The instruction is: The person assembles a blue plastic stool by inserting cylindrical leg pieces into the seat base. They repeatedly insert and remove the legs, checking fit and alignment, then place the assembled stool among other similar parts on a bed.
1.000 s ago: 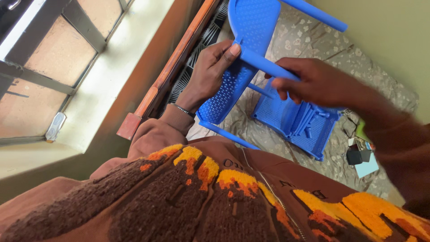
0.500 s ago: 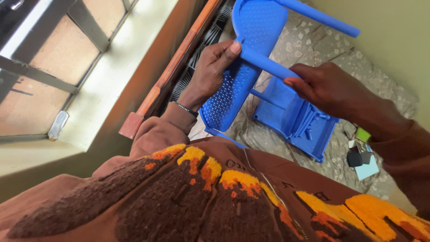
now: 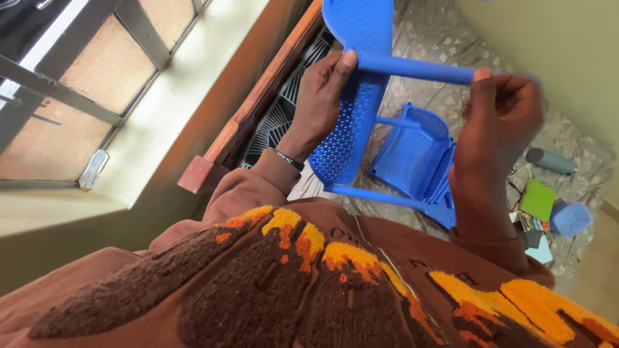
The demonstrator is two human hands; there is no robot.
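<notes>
Window with metal bars (image 3: 77, 84) far left, wooden bed frame (image 3: 258, 109) beside it, patterned bedspread (image 3: 445, 38) under everything. Left hand (image 3: 322, 103) grips perforated blue plastic panel (image 3: 351, 129), thumb against blue tube (image 3: 419, 69). Right hand (image 3: 500, 122) clenched round tube's far end. Judging: fitting tube to panel; next needs end lined square with socket, then push. Count: two tubes on panel, one second blue piece (image 3: 416, 154) lying on bed. Far right: green card (image 3: 538, 200), blue cup (image 3: 570, 219), grey cylinder (image 3: 551, 161).
</notes>
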